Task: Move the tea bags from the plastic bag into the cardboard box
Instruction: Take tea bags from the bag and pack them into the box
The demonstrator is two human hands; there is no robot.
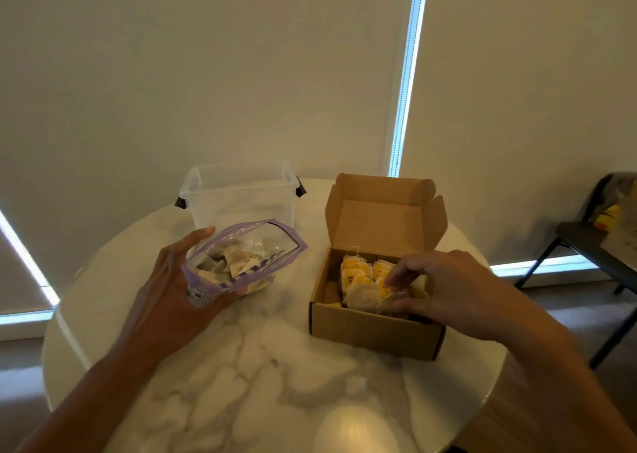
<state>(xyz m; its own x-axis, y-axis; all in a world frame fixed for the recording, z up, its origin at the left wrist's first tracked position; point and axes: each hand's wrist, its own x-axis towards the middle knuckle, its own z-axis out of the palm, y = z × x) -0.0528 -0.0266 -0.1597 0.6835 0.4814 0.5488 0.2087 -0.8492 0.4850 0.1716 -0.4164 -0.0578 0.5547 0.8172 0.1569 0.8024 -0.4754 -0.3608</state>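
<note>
The left hand (172,287) gripped the zip-top plastic bag (256,242) from below, its mouth gaping toward the cardboard box (372,328), with several tea bags (227,263) inside. The right hand (448,287) was down in the box, fingers curled over the pile there; whether it pinched 1 was unclear. Best to release low, lay it flat, and hold the bag's mouth wide for the next reach.
</note>
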